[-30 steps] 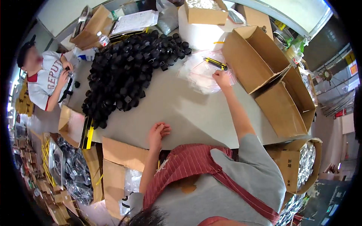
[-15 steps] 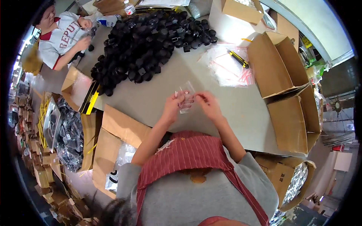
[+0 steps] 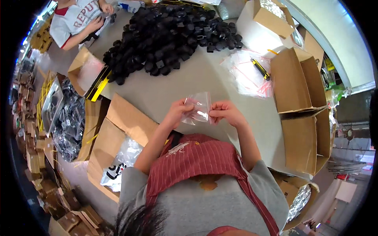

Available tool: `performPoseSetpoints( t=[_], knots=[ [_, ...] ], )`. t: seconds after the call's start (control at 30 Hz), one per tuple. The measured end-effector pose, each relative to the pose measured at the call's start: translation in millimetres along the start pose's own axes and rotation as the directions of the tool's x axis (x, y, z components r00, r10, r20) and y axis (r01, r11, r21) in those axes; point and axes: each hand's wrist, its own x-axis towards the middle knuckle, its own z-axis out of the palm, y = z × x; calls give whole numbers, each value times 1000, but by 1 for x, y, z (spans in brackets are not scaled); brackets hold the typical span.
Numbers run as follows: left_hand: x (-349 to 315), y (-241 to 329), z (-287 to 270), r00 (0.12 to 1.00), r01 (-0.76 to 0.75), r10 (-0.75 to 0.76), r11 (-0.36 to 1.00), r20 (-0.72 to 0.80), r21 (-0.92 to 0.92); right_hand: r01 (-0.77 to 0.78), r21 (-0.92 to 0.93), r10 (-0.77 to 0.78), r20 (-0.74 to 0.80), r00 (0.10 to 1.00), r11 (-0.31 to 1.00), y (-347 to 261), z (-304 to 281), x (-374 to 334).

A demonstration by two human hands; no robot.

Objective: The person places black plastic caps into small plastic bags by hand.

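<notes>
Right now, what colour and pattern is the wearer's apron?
The apron is dark red with thin pale stripes; head view.

One clear bag (image 3: 203, 104) is held, one cutter (image 3: 260, 69) is seen; piled bags (image 3: 243, 70) and heaped black pieces (image 3: 161, 41) cannot be counted.

Well beyond the left grip (image 3: 179, 112), up and to its left, large red capital letters run across the chest of a person's white shirt (image 3: 78, 24). Below and left of that grip, thick black characters stand on a crumpled plastic bag (image 3: 113, 175). Just below it, a pale script-like mark on the red apron (image 3: 197, 162) is too blurred to read.
</notes>
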Motion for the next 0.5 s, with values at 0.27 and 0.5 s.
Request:
performPoseSetpoints(
  t=[0.27,0.5],
  knots=[
    [-17,28,-7,474,-12,880,28,-19,1000,88,-83,-96,-94,991,993,7,23,7],
    [-44,36,53,981,-133,191,567,28,813,283,47,-276,-109,955,958,12,67,15]
  ],
)
